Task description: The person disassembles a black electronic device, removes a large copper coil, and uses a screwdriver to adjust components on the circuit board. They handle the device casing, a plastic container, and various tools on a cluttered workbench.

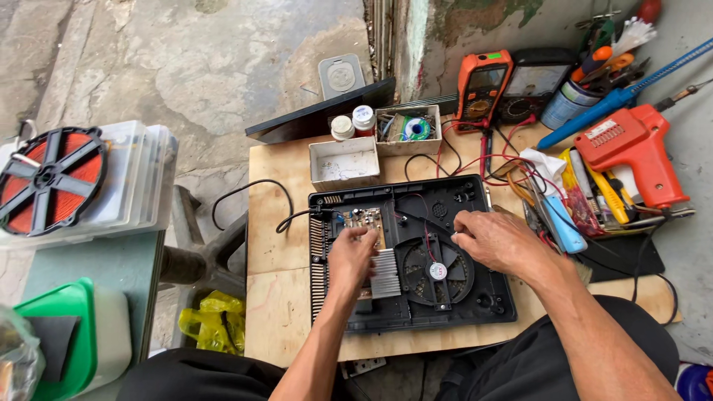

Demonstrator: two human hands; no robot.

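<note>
Left arm: bare, comes up from the lower middle of the view, forearm angled slightly to the right, wrist straight
Left hand point(352, 256): back of the hand turned up, fingers curled downward and bunched together at the tips, thumb tucked under, not visible
Right arm: bare, enters from the lower right corner, forearm running up and to the left, elbow out of view
Right hand point(496, 239): palm down, knuckles raised, fingers bent and pointing left, fingertips pinched close together
Spacing: the two hands are near each other but apart, the right a little higher than the left
</note>
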